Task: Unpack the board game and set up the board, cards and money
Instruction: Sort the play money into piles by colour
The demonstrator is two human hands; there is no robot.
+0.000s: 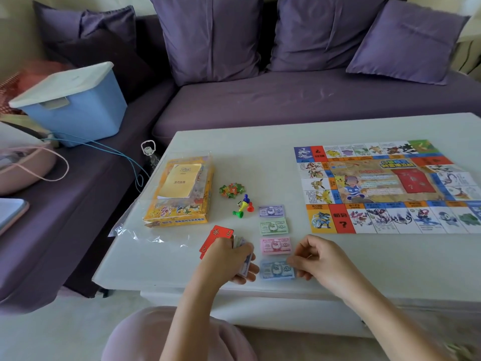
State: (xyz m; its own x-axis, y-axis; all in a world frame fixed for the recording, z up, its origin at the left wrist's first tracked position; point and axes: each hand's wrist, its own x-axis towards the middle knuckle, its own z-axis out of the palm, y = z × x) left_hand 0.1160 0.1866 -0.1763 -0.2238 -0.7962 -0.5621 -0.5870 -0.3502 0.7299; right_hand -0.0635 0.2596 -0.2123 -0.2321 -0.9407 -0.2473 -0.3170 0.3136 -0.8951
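The left grip is closed round a stack of cards, with red backs fanning out past its knuckles. The right grip has its fingers curled, the tips at the right edge of the blue notes. These lie on the desk between the two grips. Whether it pinches a note or merely touches the pile I cannot tell.

Straight beyond the blue pile, the pink notes, green notes and purple notes run in a column away from the grips. The board lies open and flat beyond the right grip, towards its right.

The step in hand looks like sorting money by colour. To do it well:
- Square the blue pile with light fingertip pressure so it lines up under the pink one, with a gap left between them.
- Draw the next piece off the stack singly.
- Keep the left grip firm so the red cards do not slide out.

The game box lies flat beyond the left grip and to its left. A yellow booklet rests on top and a clear wrapper is spread under it; its inside is hidden. Pawns and a heap of green-and-red tokens sit loose between the box and the notes. Far to the left, on the sofa, a blue bin has its white lid on.
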